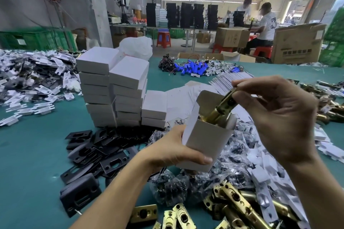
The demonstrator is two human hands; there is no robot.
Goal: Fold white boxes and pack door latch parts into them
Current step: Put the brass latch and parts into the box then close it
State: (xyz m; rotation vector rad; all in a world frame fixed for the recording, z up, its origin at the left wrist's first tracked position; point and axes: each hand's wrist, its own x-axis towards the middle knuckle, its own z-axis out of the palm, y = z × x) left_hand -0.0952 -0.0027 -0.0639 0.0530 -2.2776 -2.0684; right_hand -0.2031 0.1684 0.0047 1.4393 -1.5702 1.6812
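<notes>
1. The white box [206, 139] is held above the counter [33, 145], mouth up and flaps open. The left hand [173, 152] grips it from the lower left, thumb curled across its front face.
2. The brass latch [223, 106] slants from upper right down to the left. Its round barrel end is inside the box mouth, and the right hand [279, 117], above and right of the box, pinches its flat upper end.
3. The latch's long axis probably needs to line up with the box's depth before it slides fully in.
4. The latch is shiny, with 1 dark hole showing; the box is plain white with a greyish inside.

Matt white card box [206, 141], glossy brass latch [221, 108]
</notes>
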